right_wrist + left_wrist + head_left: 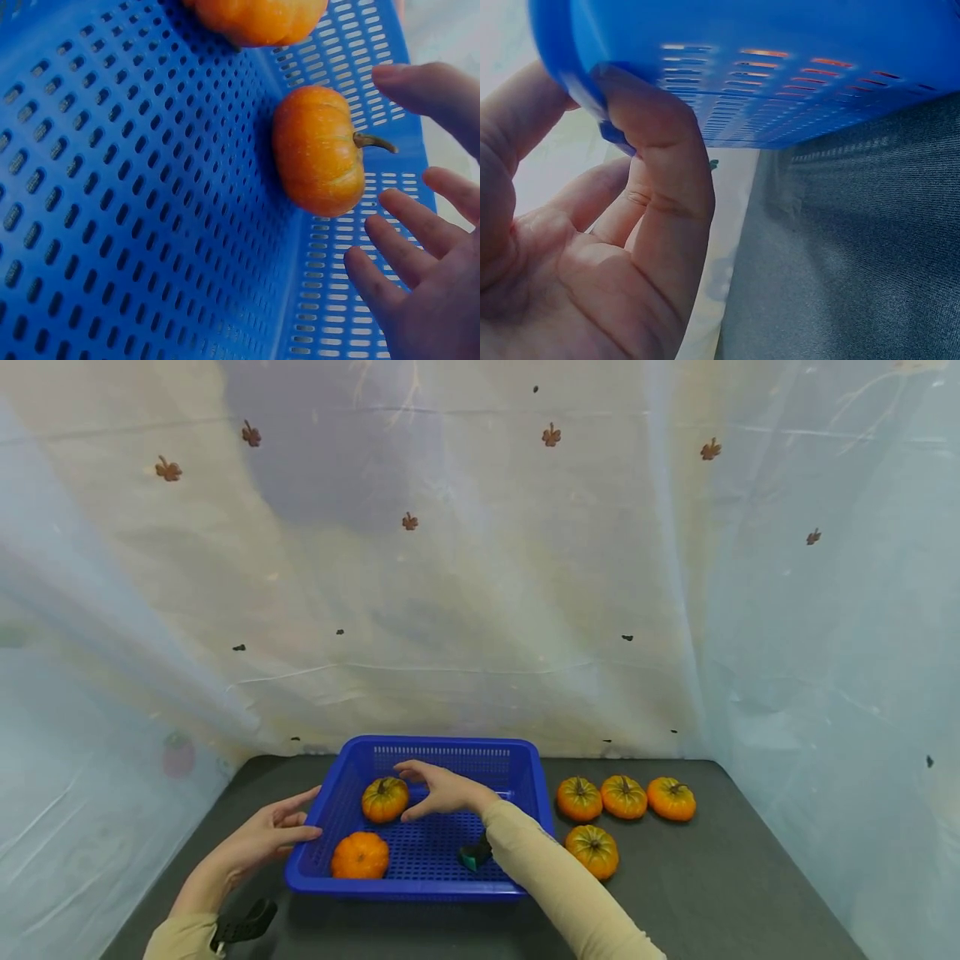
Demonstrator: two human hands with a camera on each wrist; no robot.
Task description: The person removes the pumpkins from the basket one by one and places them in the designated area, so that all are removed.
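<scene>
A blue plastic basket with slotted walls stands on the dark table, two small orange pumpkins inside it. At its left side my left hand holds the rim; in the left wrist view the thumb and a bent finger pinch the basket's edge. My right hand reaches in over the right side, fingers spread and holding nothing. Just beyond its fingertips lies the rear pumpkin, its stem pointing toward that hand in the right wrist view. The other pumpkin rests in the front left corner.
To the right of the basket, three pumpkins sit in a row on the table, and another pumpkin lies in front of them. A pale plastic curtain hangs behind and at both sides. Dark straps sit at the wrists.
</scene>
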